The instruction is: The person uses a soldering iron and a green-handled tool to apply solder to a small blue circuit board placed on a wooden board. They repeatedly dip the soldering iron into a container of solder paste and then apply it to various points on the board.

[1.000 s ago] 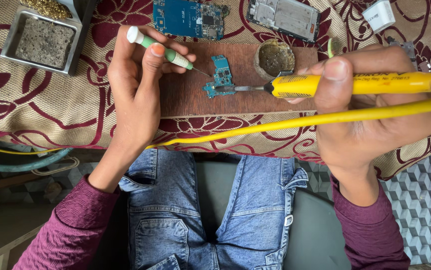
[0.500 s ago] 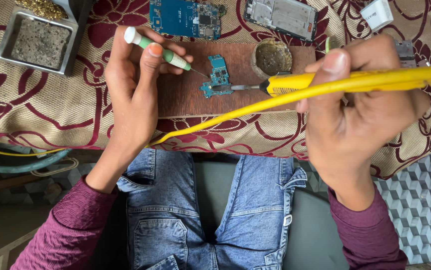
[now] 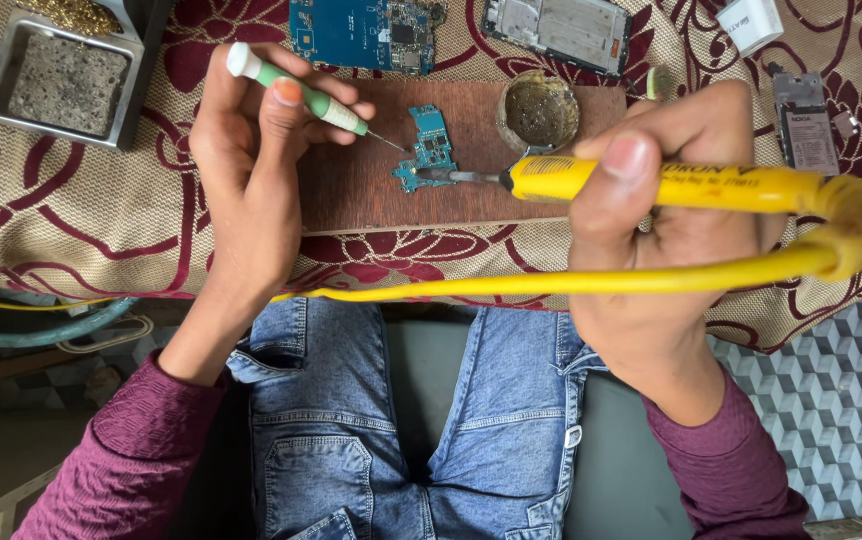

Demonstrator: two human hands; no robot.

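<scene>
Small blue circuit board (image 3: 428,150), lying on a brown wooden block (image 3: 371,190) at the centre of the work surface, is being touched from both sides by tools. The right hand (image 3: 666,250) is gripping a yellow soldering iron (image 3: 671,183), fingers clamped around its handle and thumb pressing on top; the metal tip is resting on the lower part of the board. The iron's yellow cord (image 3: 551,285) is looping back from the handle's rear and running leftward across the table's near edge. The left hand (image 3: 251,170) is pinching a green-and-white precision tool (image 3: 296,90) between thumb and fingers, its thin point reaching just beside the board's upper left edge.

On the block, just right of the board, a round tin of brownish flux (image 3: 538,110) is sitting. The block is resting on a beige cloth with dark red floral pattern (image 3: 101,210), which is covering the table. At the far edge a larger blue circuit board (image 3: 361,30) and a silver phone frame (image 3: 561,30) are lying; at the upper left a metal tray holding a grey sponge (image 3: 66,85) is standing. The person is sitting, wearing blue jeans (image 3: 401,430) and maroon sleeves (image 3: 121,450); a patterned tile floor (image 3: 831,380) is showing at the lower right.
</scene>
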